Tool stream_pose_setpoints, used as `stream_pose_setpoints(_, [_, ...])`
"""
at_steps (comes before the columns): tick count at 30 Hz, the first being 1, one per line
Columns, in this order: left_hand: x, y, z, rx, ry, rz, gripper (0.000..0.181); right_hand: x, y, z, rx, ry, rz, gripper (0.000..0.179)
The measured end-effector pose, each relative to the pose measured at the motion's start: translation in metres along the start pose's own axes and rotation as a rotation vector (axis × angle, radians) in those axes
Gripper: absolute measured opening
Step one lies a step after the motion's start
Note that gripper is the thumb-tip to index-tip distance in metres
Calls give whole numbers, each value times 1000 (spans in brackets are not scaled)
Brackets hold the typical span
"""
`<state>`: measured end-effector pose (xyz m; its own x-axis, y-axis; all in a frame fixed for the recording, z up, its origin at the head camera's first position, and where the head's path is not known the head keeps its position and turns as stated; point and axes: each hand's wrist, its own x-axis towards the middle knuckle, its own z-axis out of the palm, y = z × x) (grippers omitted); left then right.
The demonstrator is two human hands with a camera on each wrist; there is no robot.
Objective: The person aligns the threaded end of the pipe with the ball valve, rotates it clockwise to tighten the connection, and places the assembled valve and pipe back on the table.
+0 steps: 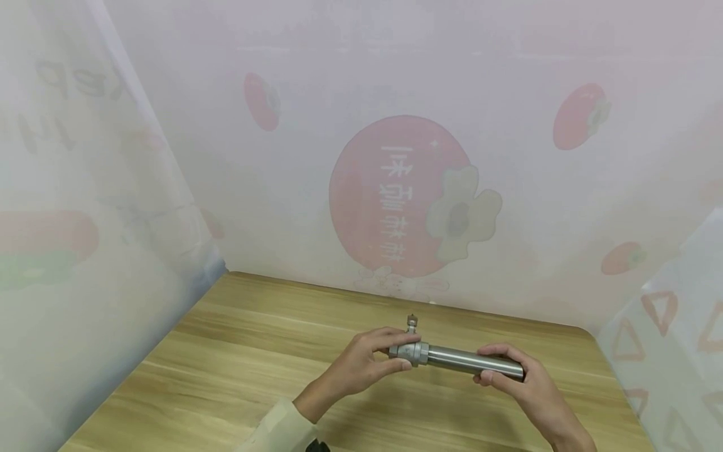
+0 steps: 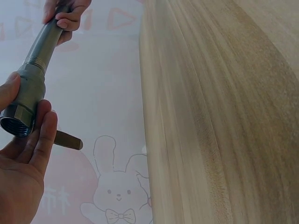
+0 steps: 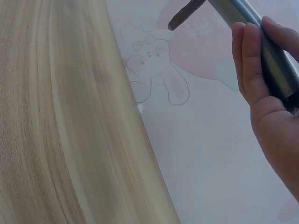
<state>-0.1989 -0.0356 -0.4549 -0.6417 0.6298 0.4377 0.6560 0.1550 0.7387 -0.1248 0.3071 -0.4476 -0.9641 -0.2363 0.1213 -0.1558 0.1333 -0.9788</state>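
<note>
A metal valve (image 1: 414, 353) with a short stem-like handle (image 1: 412, 322) is joined end to end with a straight steel pipe (image 1: 460, 360). My left hand (image 1: 361, 358) grips the valve body between thumb and fingers. At the pipe's free end, my right hand (image 1: 528, 380) holds it with the thumb on the near side. In the left wrist view, threads show where the pipe (image 2: 44, 44) enters the valve (image 2: 32, 88), whose other end is an open threaded mouth. The right wrist view has the right hand's fingers (image 3: 252, 60) along the pipe (image 3: 275, 65).
Beneath the hands lies a wood-grain table (image 1: 254, 339). A pale printed backdrop (image 1: 305, 188) with red fruit pictures stands behind its far edge, and similar sheets (image 1: 85, 263) hang at the left and right sides.
</note>
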Motion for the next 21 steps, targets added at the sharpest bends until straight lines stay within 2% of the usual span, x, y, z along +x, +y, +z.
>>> stream_pose_setpoints(16, [0,3,1,-17,-14,-27,49,-1,-1,-1,5,6,-4,36])
stream_pose_setpoints(21, [0,4,1,-20,-14,-31,49,-1,0,-1,1,-15,-23,36])
